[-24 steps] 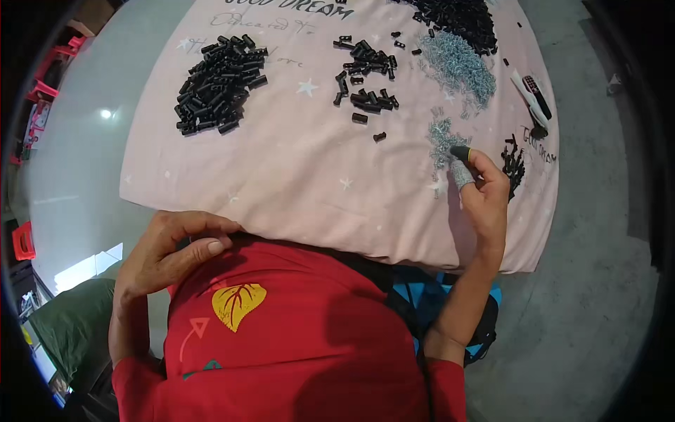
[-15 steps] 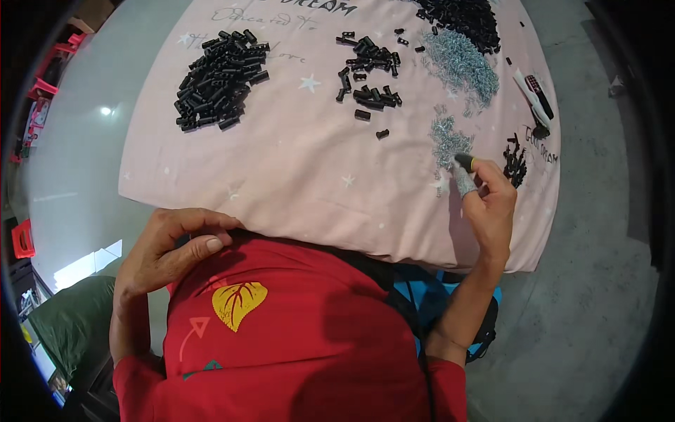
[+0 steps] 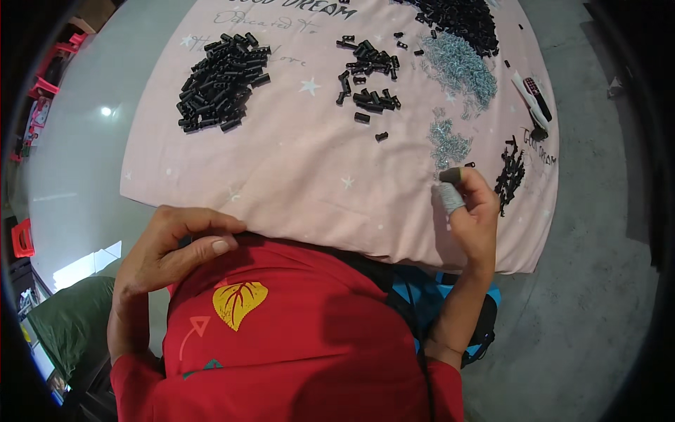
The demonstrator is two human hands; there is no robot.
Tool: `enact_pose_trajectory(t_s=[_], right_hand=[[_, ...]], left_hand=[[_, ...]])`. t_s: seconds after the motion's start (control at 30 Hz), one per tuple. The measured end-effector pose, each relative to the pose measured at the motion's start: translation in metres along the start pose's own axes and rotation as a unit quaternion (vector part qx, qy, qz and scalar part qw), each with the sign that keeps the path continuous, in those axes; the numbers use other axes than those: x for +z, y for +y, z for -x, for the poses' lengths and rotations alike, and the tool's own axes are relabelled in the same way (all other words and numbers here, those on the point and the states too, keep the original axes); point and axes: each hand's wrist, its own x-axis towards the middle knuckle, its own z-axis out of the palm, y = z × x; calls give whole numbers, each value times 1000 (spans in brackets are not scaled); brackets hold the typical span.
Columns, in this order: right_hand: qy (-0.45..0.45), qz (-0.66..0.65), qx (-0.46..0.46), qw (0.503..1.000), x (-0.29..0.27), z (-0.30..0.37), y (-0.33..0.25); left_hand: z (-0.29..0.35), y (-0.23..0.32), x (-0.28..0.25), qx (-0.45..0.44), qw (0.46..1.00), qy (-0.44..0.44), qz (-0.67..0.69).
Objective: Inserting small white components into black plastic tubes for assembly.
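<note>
Silvery bits (image 3: 450, 144), too small to name surely, in a loose heap right of centre on the pink cloth (image 3: 295, 190). Just off the near edge of that heap, the right hand (image 3: 474, 221), thumb in a grey wrap (image 3: 451, 198), forefinger in a dark cover (image 3: 451, 175). Tips brought close together, as if in a pinch; cannot tell whether on a bit or on nothing.

Since a moment ago, drawn back toward the near side and slightly left, out of the heap. By judgement, dipping among the bits broken off for now, with or without one taken. Also more in sight than before: the black slips (image 3: 511, 176) to the right, earlier partly behind the knuckles, and a loose black piece (image 3: 470, 164) just beyond the forefinger.

Farther out, beyond the small heap, a larger silvery heap (image 3: 460, 74), touching a black heap (image 3: 464, 24) at the far edge. At far right, a handset (image 3: 536, 102) on something white. Left of the bits, a scatter of black tubes (image 3: 373, 60); farther left, a dense pile of tubes (image 3: 221, 84).

At the near left edge, the left hand (image 3: 179, 246), unmoved, in a slack, half-spread curl by the red shirt (image 3: 295, 309), with nothing seen in grasp.
</note>
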Motion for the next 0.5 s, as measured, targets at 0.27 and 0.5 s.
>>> enact_pose_trajectory(t_s=[0.27, 0.5], right_hand=[[-70, -255, 83, 961, 26, -5, -36], [-105, -353, 112, 923, 39, -13, -45]], left_hand=[[-91, 40, 53, 248, 968, 17, 15], [-147, 30, 92, 344, 932, 38, 112]])
